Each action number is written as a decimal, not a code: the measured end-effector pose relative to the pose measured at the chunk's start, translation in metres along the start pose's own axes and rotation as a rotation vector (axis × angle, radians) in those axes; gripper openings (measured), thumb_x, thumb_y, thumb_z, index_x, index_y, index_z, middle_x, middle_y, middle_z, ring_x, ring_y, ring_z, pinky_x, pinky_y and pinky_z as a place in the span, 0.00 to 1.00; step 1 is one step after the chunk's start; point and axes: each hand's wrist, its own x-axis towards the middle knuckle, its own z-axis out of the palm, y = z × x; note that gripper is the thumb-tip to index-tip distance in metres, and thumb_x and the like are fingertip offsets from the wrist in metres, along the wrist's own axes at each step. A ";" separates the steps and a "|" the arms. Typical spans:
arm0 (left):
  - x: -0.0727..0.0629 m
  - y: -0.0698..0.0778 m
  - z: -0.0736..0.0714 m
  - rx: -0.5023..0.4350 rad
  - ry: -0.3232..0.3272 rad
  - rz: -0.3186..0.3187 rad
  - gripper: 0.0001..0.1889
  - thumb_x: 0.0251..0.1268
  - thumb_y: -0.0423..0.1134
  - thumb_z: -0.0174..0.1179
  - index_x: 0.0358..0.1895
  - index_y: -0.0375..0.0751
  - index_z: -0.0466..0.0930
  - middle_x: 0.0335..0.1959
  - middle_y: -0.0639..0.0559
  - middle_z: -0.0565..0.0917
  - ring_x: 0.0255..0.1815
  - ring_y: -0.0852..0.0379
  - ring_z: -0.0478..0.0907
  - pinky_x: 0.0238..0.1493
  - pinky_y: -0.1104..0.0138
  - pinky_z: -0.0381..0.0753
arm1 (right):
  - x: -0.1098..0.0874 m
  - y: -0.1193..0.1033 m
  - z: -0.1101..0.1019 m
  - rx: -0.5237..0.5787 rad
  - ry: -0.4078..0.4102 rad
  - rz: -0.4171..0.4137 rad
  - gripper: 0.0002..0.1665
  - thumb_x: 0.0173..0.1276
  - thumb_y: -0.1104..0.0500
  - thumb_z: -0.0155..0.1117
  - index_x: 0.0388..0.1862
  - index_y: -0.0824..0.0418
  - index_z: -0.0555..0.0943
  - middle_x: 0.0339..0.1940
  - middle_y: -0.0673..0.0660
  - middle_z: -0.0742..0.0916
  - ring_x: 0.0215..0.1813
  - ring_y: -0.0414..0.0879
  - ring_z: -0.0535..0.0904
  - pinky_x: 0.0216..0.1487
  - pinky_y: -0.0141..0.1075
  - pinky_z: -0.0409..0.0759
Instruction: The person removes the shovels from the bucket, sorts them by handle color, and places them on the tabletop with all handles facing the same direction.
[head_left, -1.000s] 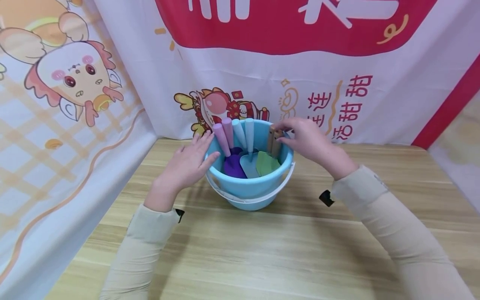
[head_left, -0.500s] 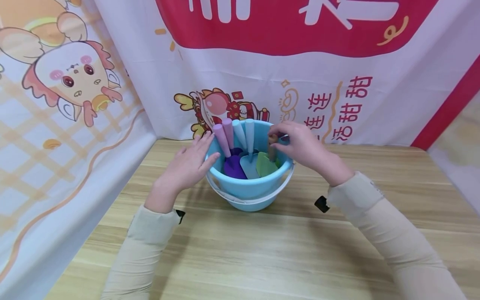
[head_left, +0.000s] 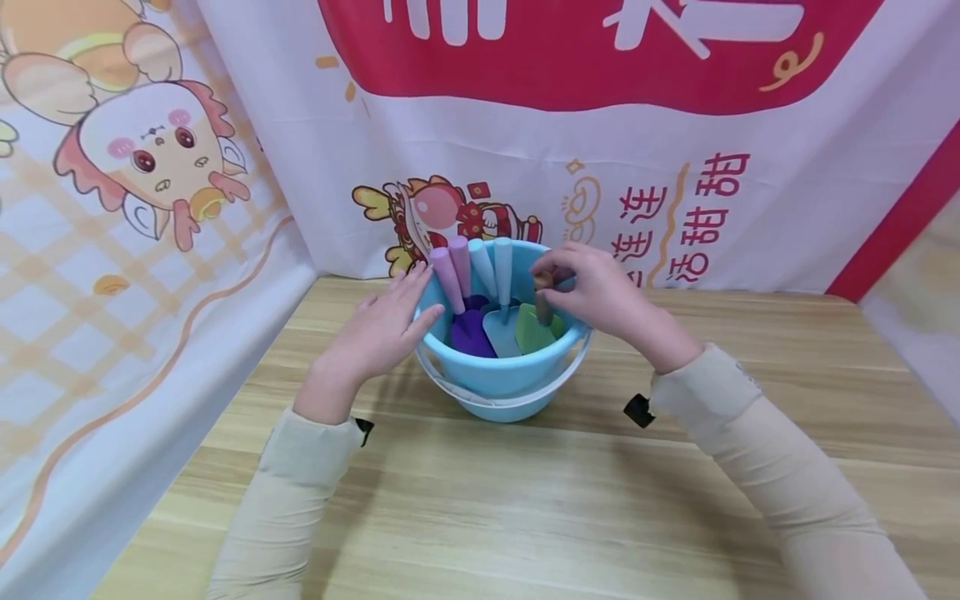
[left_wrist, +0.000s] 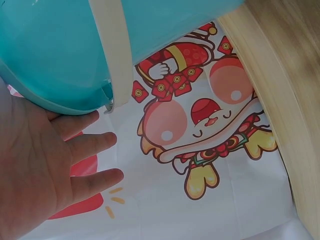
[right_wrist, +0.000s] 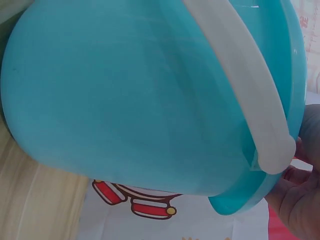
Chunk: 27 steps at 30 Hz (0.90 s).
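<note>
A light blue bucket stands upright on the table, toy shovels in it. My left hand rests against its left rim, fingers extended; in the left wrist view those fingers spread beside the bucket wall. Over the right rim, my right hand pinches the brown handle of a green shovel. Its fingertips are partly hidden in the bucket. Two pink handles rise above purple blades, and two pale blue handles stand beside them, with a pale blue blade below.
The bucket's white carrying handle hangs down over its front. Behind stands a white printed cloth with red shapes, and another patterned cloth runs along the left. The wooden table extends in front.
My right hand has shifted slightly left and down, over the bucket's inside. Two brown handles showed earlier; now one shows in its fingers. The left hand stays at the rim.
</note>
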 end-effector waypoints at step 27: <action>-0.002 0.000 0.000 0.002 -0.008 -0.003 0.40 0.81 0.65 0.32 0.85 0.47 0.39 0.85 0.49 0.42 0.84 0.44 0.36 0.77 0.36 0.45 | -0.014 -0.007 -0.026 0.333 0.248 0.053 0.18 0.71 0.62 0.70 0.57 0.65 0.84 0.56 0.58 0.85 0.55 0.52 0.85 0.60 0.44 0.82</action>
